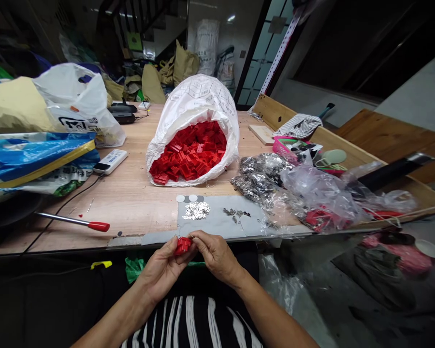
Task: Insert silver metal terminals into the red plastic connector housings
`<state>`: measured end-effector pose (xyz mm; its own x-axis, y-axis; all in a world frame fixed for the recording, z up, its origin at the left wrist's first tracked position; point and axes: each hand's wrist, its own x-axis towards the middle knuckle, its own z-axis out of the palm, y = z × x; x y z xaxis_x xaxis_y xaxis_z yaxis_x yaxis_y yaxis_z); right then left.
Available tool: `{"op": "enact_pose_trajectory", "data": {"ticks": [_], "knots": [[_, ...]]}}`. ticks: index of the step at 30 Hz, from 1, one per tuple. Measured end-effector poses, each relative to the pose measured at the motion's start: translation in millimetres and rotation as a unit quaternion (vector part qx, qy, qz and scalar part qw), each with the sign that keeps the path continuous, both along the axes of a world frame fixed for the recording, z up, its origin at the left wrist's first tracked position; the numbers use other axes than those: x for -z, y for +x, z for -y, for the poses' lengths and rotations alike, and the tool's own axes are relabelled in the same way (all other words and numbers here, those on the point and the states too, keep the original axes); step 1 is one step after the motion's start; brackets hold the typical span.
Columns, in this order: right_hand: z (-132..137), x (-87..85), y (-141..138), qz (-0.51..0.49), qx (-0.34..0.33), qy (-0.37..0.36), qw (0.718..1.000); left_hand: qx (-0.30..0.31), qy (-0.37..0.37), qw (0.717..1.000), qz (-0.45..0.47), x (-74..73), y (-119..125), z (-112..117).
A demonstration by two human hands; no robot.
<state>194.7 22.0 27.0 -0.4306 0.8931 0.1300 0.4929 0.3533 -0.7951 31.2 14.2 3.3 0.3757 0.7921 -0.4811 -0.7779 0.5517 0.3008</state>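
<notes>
Two hands are filling my feed: the left hand is cradling a small red plastic piece while the right hand is pinching it from the other side, both closed tightly around it just above the table's near edge. Straight ahead, I'm seeing a white woven sack lying on the wooden table, its open mouth showing a heap of red pieces. Nearer my hands, a grey sheet is carrying small metal clips, and a clear bag of metal parts is sitting just beyond its right side.
</notes>
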Motion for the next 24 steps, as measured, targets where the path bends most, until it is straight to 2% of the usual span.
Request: {"op": "enact_pose_trajectory", "data": {"ticks": [3,5,7,9,13,15,17,20,24], "knots": [[0,7.4,2,-0.04,0.024,-0.041,0.998,0.041,0.098,0.989,-0.1,5.6,-5,1],[-1,12.2,9,-0.03,0.058,-0.062,0.996,0.079,0.174,0.953,-0.236,11.2,-10,0],[-2,16.5,19,-0.001,0.111,-0.051,0.993,0.13,0.242,0.884,-0.379,17.3,-14,-1],[-6,20.0,35,0.043,0.178,-0.012,0.983,0.183,0.301,0.794,-0.495,22.9,-16,-1],[-18,25.2,69,0.16,0.309,0.058,0.936,0.278,0.356,0.614,-0.648,33.5,-17,1],[-24,27.1,82,0.22,0.337,0.074,0.913,0.311,0.351,0.561,-0.682,41.3,-18,0],[-29,28.3,89,0.269,0.339,0.077,0.898,0.319,0.337,0.541,-0.701,49.9,-20,-1],[-34,28.7,90,0.309,0.322,0.067,0.892,0.324,0.331,0.534,-0.707,57.1,-23,-4],[-37,29.9,89,0.319,0.311,0.073,0.892,0.336,0.358,0.536,-0.687,50.5,-25,-4]]}}
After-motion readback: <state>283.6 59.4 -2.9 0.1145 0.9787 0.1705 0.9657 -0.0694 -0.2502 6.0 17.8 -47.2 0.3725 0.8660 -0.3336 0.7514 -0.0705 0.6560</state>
